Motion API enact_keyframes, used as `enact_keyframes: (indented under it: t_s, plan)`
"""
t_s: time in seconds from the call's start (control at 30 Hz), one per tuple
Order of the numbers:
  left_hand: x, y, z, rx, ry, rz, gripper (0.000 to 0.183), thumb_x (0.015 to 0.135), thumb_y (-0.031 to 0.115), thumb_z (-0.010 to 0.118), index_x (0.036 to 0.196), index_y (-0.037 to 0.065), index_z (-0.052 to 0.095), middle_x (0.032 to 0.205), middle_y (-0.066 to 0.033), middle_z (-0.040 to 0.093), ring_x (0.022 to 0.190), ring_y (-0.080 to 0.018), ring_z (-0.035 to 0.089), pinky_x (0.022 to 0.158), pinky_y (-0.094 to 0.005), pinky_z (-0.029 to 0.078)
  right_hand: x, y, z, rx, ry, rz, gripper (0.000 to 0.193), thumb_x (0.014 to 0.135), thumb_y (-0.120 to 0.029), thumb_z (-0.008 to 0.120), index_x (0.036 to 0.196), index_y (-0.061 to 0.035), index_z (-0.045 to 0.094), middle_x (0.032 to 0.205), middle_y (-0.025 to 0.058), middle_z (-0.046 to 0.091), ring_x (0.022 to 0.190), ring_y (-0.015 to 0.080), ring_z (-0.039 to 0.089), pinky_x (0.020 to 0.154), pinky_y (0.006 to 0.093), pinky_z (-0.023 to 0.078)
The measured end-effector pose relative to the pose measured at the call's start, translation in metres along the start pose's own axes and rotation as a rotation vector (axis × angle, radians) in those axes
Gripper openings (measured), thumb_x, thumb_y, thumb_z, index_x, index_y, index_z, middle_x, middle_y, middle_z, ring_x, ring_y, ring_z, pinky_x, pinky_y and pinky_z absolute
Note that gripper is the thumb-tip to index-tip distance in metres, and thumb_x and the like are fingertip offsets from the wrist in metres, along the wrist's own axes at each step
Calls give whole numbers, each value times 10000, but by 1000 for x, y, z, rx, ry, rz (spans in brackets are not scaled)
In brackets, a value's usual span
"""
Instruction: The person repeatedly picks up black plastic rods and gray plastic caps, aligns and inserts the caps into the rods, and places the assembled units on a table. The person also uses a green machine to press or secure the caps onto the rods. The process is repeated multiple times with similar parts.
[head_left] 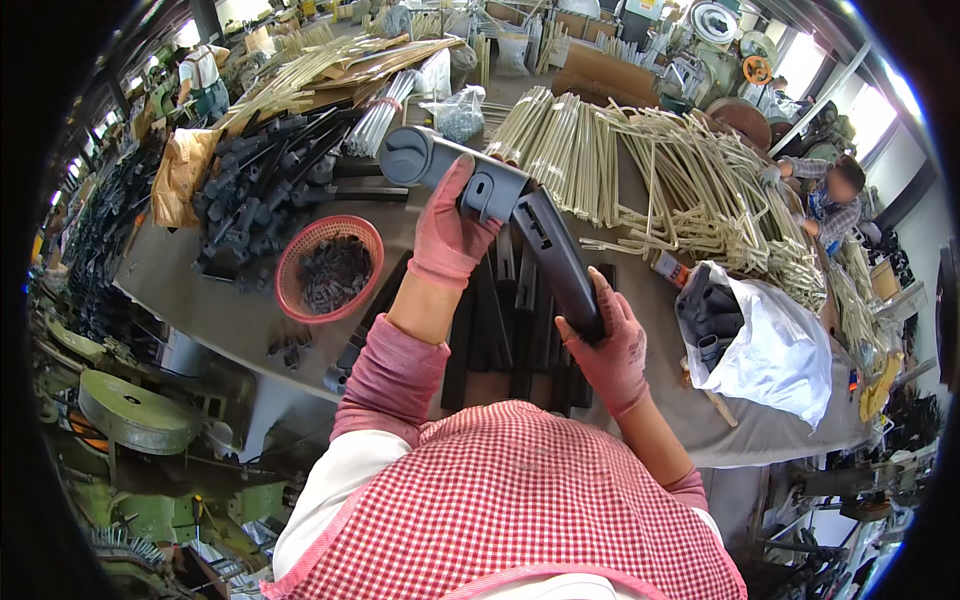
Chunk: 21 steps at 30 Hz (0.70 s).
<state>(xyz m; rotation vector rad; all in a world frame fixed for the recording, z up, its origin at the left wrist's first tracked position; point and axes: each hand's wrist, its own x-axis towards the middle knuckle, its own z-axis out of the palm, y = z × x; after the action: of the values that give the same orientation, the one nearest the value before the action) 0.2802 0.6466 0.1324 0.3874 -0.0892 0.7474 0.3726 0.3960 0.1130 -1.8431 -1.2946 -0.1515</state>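
Observation:
My left hand (pixel 445 240), in a pink glove, is wrapped round a dark grey plastic housing (pixel 508 182) with a round capped end and a slotted tab. From below right, my right hand (pixel 614 355), gloved too, grips a black rectangular tube (pixel 560 262) that has a cut-out near its upper end. Tube and housing meet at an angle; whether one sits inside the other I cannot tell. Beneath them, several black bars (pixel 487 325) lie on the table near my apron. Left of my left forearm stands a pink plastic basket (pixel 287 295) filled with small dark parts (pixel 337 275).
Dark grey housings with black tubes (pixel 240 185) are heaped at the left. Bundles of pale rods (pixel 570 150) cover the back and right of the table (pixel 640 290). A white bag (pixel 775 350) of dark plastic pieces lies at right. Two other people work farther off.

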Motion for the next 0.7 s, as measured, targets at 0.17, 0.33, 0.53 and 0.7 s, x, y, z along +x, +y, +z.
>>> enact_keyframes:
  t_s: [0.17, 0.33, 0.53, 0.7]
  plan:
    - [-3, 15, -11, 160, 11, -78, 271, 952, 113, 680, 1200, 21, 621, 1226, -174, 683, 1157, -299, 664, 1023, -468, 552, 16, 11, -8, 102, -94, -103, 663, 772, -182, 795, 1391, -83, 579, 1012, 168, 696, 872, 349, 707, 780, 395, 578]
    - [-23, 25, -35, 542, -64, -180, 486, 956, 198, 652, 1397, 27, 543, 1389, -182, 596, 1265, -325, 598, 1082, -479, 482, 15, 18, -16, 26, -311, -88, 659, 697, -218, 820, 1313, -126, 608, 1115, 135, 704, 1015, 323, 698, 870, 406, 571]
    - [-68, -25, -76, 499, 206, -376, 609, 955, 396, 600, 1419, 19, 484, 1409, -180, 556, 1309, -330, 539, 1115, -520, 430, 7, 16, 6, 30, -376, -56, 531, 610, -320, 820, 1084, -129, 676, 904, 136, 717, 893, 360, 691, 784, 460, 544]
    - [-85, -34, -141, 584, 354, -538, 575, 922, 344, 620, 1379, 10, 519, 1361, -182, 588, 1273, -329, 568, 1083, -507, 469, -21, 57, 64, -312, -189, -229, 473, 664, -404, 819, 1005, -121, 657, 1028, 67, 643, 1053, 287, 621, 873, 434, 509]
